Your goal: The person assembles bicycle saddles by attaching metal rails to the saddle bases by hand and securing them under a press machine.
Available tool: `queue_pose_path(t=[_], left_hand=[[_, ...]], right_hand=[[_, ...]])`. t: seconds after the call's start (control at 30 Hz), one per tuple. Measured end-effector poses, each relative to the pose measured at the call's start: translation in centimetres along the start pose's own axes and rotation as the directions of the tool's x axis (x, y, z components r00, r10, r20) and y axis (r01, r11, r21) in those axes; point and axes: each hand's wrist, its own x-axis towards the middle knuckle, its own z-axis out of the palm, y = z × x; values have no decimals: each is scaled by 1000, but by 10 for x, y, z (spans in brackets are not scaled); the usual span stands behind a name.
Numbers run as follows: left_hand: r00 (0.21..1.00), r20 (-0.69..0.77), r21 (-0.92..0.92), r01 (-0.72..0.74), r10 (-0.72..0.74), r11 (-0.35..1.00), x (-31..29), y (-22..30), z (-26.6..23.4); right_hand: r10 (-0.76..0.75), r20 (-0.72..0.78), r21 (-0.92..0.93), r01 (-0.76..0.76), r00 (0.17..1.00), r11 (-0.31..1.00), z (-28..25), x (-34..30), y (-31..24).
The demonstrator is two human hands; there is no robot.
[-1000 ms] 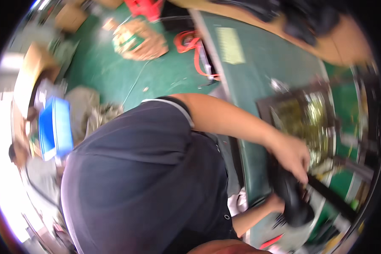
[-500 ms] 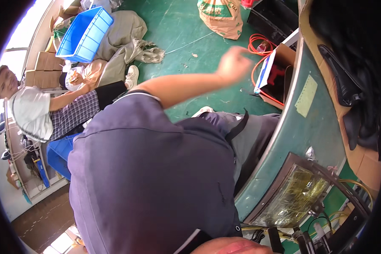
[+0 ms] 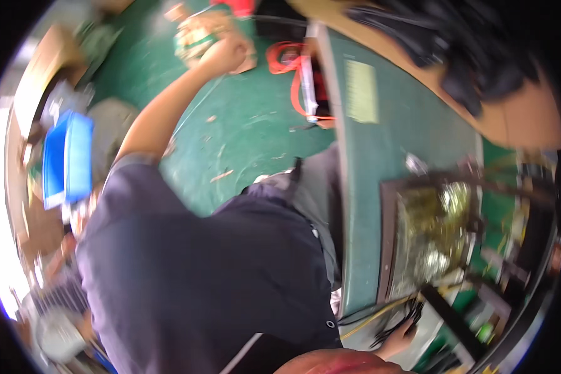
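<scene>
My left hand reaches out at the upper left, its bare forearm stretched from a dark short sleeve. The fingers look curled in, with nothing visible in them, though the hand is a little blurred. Behind it on the floor stands a tan printed sack. At the lower right, part of my right hand shows beside a bundle of black cables. Its fingers are partly hidden and smeared, so their grip is unclear.
To my right runs a green-topped table with a yellow paper sheet and a framed panel under clear film. Dark pieces lie on cardboard beyond. A red hose and blue crate are further off. Another person sits left.
My view has turned, so the table stands more upright and the seated person sits lower. My left arm has swung leftward and up in the picture. My right hand has come into view.
</scene>
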Motion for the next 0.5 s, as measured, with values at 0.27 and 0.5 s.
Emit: queue_pose_path(t=[0.27,0.5], left_hand=[[483,-418,443,-630,769,637,44,248,-46],[829,-228,512,-344,511,787,191,280,-32]], right_hand=[[-37,-182,-44,30,983,999,33,2,3],[-96,-155,-159,71,983,985,28,-36,20]])
